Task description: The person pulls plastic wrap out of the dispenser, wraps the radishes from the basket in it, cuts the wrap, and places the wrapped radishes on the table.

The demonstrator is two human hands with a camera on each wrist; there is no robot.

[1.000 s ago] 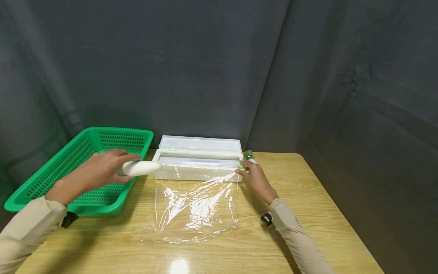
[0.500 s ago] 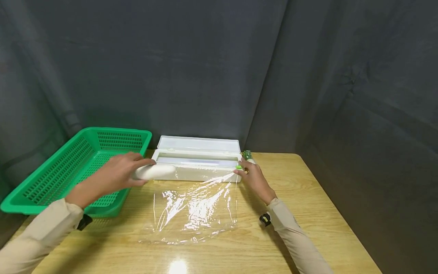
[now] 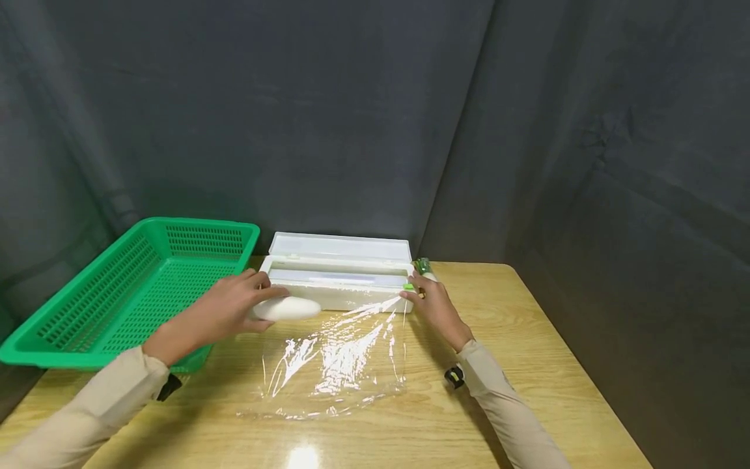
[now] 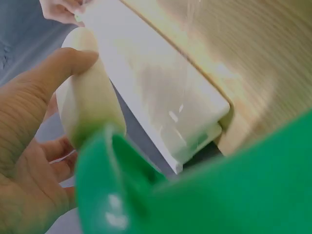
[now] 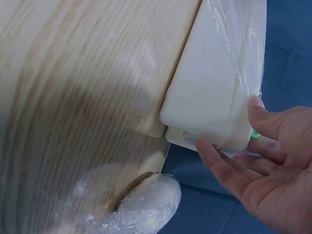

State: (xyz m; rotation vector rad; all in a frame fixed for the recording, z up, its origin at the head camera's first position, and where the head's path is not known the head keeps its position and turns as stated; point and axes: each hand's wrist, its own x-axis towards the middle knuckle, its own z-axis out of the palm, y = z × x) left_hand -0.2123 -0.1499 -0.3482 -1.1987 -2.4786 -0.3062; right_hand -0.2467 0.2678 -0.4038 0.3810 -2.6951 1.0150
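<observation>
My left hand (image 3: pixel 228 306) grips a white radish (image 3: pixel 295 309), its thumb and fingers on either side; the left wrist view shows the radish's (image 4: pixel 92 97) greenish end. The radish is above the left part of a sheet of clear cling film (image 3: pixel 346 358). That sheet stretches over the table toward me from a white cling film box (image 3: pixel 342 262) with its lid raised. At the box's right end, my right hand (image 3: pixel 436 312) holds the corner, thumb on the front over the film. A green slider (image 3: pixel 408 286) sits beside these fingers.
A green perforated basket (image 3: pixel 155 280) stands at the left of the wooden table (image 3: pixel 504 365). Behind my right hand lies another white radish (image 5: pixel 153 202), wrapped in film, past the box's right end. Dark curtains (image 3: pixel 263 117) hang along the back and sides.
My left hand has carried the radish rightward and toward me, from beside the basket to above the film's left part. My right hand has stayed at the box corner.
</observation>
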